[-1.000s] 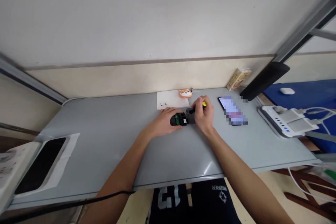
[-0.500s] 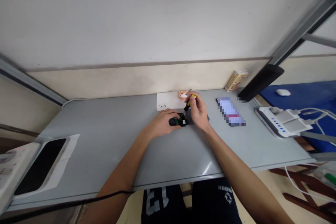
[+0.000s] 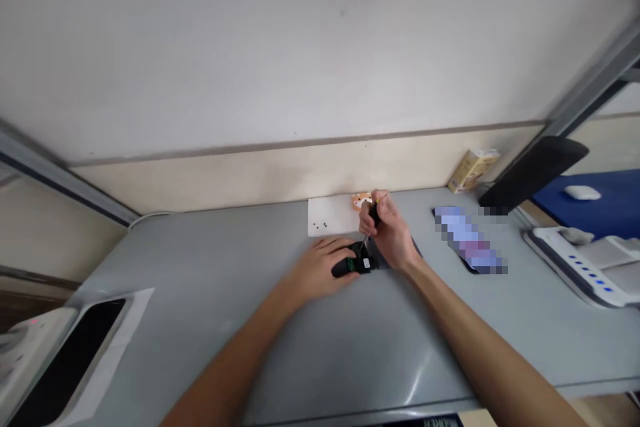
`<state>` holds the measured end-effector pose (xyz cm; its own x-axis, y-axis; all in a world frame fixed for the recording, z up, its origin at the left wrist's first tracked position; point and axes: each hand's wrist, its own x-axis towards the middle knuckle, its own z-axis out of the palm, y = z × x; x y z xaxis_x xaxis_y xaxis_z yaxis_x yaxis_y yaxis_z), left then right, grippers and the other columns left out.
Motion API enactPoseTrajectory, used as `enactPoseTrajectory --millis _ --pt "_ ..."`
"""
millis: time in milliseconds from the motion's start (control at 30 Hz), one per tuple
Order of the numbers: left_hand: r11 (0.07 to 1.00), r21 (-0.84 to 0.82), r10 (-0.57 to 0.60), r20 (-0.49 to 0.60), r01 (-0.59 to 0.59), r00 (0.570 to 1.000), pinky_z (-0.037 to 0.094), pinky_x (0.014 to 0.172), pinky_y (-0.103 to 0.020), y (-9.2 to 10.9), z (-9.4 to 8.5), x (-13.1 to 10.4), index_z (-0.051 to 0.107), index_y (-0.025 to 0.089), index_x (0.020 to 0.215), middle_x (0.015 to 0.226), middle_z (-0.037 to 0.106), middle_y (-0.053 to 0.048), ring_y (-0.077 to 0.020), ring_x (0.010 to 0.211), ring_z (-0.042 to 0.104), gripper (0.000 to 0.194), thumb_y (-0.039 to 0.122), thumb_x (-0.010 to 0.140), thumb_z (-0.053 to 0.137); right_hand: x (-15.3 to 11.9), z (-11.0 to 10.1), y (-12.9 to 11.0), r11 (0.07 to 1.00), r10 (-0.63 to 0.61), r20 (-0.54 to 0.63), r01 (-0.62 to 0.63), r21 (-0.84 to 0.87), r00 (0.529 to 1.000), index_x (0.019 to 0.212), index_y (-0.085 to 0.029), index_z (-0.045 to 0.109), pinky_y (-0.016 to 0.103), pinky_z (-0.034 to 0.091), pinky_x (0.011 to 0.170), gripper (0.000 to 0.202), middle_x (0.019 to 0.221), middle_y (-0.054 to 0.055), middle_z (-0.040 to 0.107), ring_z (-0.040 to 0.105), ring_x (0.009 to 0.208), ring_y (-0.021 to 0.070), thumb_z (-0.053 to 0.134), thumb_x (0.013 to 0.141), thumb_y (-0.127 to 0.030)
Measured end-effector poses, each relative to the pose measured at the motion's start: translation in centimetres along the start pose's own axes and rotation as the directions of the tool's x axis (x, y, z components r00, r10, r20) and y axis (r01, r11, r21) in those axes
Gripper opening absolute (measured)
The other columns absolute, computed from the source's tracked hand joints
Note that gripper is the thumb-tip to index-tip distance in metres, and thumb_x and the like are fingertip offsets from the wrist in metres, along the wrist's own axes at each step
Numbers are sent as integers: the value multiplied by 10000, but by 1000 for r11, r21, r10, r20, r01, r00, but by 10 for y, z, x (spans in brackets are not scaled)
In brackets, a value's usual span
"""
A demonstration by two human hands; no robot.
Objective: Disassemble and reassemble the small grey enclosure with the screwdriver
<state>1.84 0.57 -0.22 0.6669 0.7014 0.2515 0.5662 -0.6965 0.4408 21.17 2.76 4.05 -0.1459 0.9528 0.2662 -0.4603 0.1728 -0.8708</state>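
My left hand (image 3: 317,270) is closed around a small black device (image 3: 369,263), its case open and a green circuit board showing, and holds it against the table. Fingers of my right hand (image 3: 397,237) wrap round the handle of a screwdriver (image 3: 374,215), black with a little yellow showing. Its thin shaft slants down to the device; the exact contact of the tip is too small to tell. Under my right wrist lies a dark grey flat piece (image 3: 382,256), partly hidden. Behind the hands, several tiny dark screws (image 3: 320,225) lie on a white sheet of paper (image 3: 336,210).
An orange and white item (image 3: 361,200) sits on the paper. To the right are a phone (image 3: 467,240) with a lit screen, a drink carton (image 3: 473,170), a black cylinder (image 3: 535,170) and a white power strip (image 3: 575,267). A dark tablet-like device (image 3: 70,353) lies at left.
The view has tilted up, so the table sits lower in the picture. My right fingers have shifted on the screwdriver, covering most of its yellow end. My left hand still grips the device.
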Motion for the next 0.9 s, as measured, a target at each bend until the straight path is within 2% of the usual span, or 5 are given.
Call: enactPoseTrajectory --millis 167,333,500,700,900 --pt "999 40 -19 3 18 1000 433 1144 -450 -3 3 -3 680 296 1201 1428 621 -18 -241 1329 563 291 423 939 682 1 -8 -3 1000 22 -9 -22 -14 1000 962 -264 510 337 471 671 259 877 27 538 519 699 172 491 993 -520" --pt "999 27 -22 21 22 1000 417 1165 -461 -4 4 -4 659 318 1276 1458 600 -12 -243 1358 539 330 451 975 629 1 -9 -7 998 66 -15 -66 7 998 994 -261 532 347 463 641 348 757 11 442 439 627 176 347 1029 -554" --pt "1000 13 -12 19 12 1000 397 1187 -490 -4 5 -5 659 338 1295 1474 589 -9 -253 1372 531 323 433 991 606 -3 -6 -3 998 13 -68 -17 -60 998 979 -298 432 312 428 585 233 674 -36 349 369 572 168 431 1010 -529" --pt "999 50 -11 27 10 1000 425 1161 -452 -2 2 -3 668 303 1266 1458 602 -17 -241 1359 539 311 424 982 628 1 -11 -4 987 27 -64 -37 -154 998 985 -277 487 362 505 688 327 836 36 517 512 702 192 393 1001 -590" --pt "998 58 -36 29 34 999 424 1157 -455 -1 3 -2 674 278 1239 1445 612 -25 -243 1349 547 310 432 972 642 -3 -8 -7 998 45 -15 -45 -35 999 947 -265 528 343 459 653 390 748 9 395 415 630 175 307 1029 -575"
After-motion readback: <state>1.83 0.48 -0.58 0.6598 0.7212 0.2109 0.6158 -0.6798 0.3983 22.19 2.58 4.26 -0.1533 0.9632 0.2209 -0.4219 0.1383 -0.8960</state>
